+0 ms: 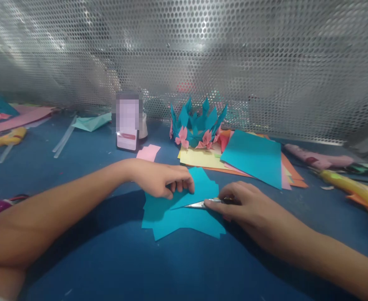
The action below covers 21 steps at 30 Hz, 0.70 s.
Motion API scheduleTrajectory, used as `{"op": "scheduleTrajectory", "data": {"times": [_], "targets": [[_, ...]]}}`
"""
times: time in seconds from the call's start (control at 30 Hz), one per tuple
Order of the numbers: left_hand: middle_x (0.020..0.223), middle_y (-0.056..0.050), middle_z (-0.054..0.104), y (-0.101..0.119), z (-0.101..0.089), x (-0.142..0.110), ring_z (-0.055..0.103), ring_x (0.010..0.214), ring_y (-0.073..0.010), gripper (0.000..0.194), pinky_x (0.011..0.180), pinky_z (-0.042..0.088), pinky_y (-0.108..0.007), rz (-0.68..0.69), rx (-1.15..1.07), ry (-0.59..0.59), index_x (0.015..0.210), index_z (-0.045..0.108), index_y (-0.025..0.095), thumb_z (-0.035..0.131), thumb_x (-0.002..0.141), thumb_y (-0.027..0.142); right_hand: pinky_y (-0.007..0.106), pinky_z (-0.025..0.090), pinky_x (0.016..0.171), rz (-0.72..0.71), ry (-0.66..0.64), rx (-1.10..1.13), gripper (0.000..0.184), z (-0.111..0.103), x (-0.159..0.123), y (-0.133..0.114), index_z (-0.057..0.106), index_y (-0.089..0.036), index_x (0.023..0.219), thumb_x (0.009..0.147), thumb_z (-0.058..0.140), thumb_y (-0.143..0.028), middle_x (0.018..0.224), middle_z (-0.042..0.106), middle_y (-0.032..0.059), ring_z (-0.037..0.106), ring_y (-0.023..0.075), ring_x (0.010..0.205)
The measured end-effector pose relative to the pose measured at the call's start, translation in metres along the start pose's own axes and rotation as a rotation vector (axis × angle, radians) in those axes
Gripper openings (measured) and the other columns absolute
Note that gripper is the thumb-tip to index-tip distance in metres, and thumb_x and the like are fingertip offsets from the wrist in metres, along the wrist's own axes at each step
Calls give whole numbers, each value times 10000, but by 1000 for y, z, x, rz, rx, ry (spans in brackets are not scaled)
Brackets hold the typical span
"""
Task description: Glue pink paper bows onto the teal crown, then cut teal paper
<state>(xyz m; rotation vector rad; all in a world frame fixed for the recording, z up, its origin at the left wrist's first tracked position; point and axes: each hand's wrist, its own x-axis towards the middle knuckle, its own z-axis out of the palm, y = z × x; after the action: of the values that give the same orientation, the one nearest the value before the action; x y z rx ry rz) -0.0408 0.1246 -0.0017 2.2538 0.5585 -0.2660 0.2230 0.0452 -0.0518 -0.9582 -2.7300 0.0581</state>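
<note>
A zigzag-edged sheet of bright blue paper (184,223) lies on the table in front of me, its upper part slightly raised along a dark slit. My left hand (167,179) comes over it from the left, fingers curled down onto the upper part. The thumb sits lower, near the slit. From the right, my right hand (238,205) grips a pair of scissors (197,205). Their pointed silver blades aim left along the slit, against the paper. My fingers hide most of the handles.
Behind the sheet stands a blue paper crown (199,121) with pink butterflies. Coloured paper sheets (253,156) lie beside it. A phone (127,140) stands upright at back left, near pink paper pieces (148,152). Yellow glue guns (343,184) (10,138) lie at both sides. Perforated metal (184,50) closes the back.
</note>
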Motion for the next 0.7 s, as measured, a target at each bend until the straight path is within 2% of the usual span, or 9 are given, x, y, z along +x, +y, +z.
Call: {"op": "scheduleTrajectory", "data": {"times": [0.2, 0.37, 0.5, 0.6, 0.7], "targets": [[1142, -74, 481, 3, -1, 1, 518, 923, -154, 471, 819, 459, -295, -18, -1, -5, 1181, 479, 171, 498, 721, 69, 312, 404, 723, -26, -9, -8, 531, 0, 1, -8, 465, -361, 1342, 894, 414, -80, 988, 544, 75, 498, 185, 837], [1101, -74, 485, 6, -1, 1, 516, 928, -156, 532, 824, 457, -296, -49, -8, 6, 1238, 424, 169, 506, 720, 78, 279, 397, 689, -68, -61, 27, 546, -3, -1, 2, 474, -390, 1327, 879, 458, -78, 949, 555, 50, 509, 172, 822], [1090, -70, 485, 7, 0, 3, 514, 939, -160, 581, 835, 446, -299, -47, 7, 20, 1302, 357, 196, 510, 747, 118, 305, 422, 711, -91, -64, 98, 478, -13, -2, 13, 517, -345, 1294, 895, 414, -104, 946, 579, 51, 533, 171, 824], [1085, -70, 484, 9, 2, 5, 505, 941, -170, 561, 796, 445, -279, -80, 3, 56, 1299, 358, 190, 560, 781, 261, 323, 455, 734, -103, 51, 147, 408, -20, -6, 25, 534, -293, 1258, 913, 380, -141, 980, 597, 67, 557, 182, 864], [1141, -75, 455, 13, 7, 8, 506, 907, -170, 630, 734, 443, -265, -104, 27, 101, 1276, 371, 204, 627, 738, 410, 366, 470, 777, 53, 261, 66, 290, -21, -11, 37, 546, -240, 1161, 918, 397, -187, 1030, 595, 88, 567, 215, 936]]}}
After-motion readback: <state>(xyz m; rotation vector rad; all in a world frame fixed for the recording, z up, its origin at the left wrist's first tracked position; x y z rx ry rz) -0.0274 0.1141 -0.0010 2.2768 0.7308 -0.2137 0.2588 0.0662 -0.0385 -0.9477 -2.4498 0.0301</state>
